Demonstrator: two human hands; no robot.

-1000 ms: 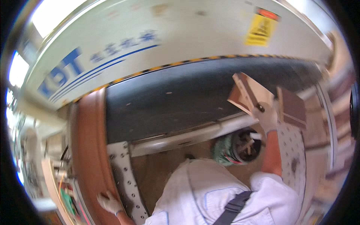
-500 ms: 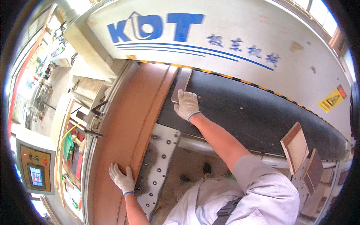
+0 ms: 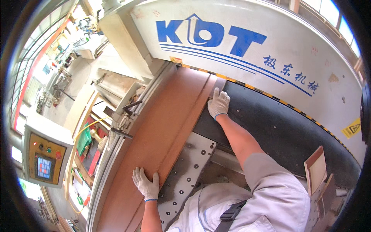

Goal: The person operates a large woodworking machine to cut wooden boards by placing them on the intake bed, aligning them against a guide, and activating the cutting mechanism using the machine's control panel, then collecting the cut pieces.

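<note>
Panel (image 3: pixel 162 127), one, long, brown: left, running near to far, reaching the white machine beam (image 3: pixel 288 46). Left hand (image 3: pixel 146 185), pale-gloved: palm down on the panel's near part, fingers slightly spread, thumb apart. Narrow strip (image 3: pixel 220 83), one: far, beside the panel's right edge, on the black worktop (image 3: pixel 259 120). Right hand (image 3: pixel 219 103), pale-gloved: at the strip's near end, fingers extended; whether pinching, cannot tell.

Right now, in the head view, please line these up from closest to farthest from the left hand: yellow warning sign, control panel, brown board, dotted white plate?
From the left hand:
1. Brown board: right under it.
2. Dotted white plate: just to its right.
3. Control panel: off left.
4. Yellow warning sign: far upper right.
</note>
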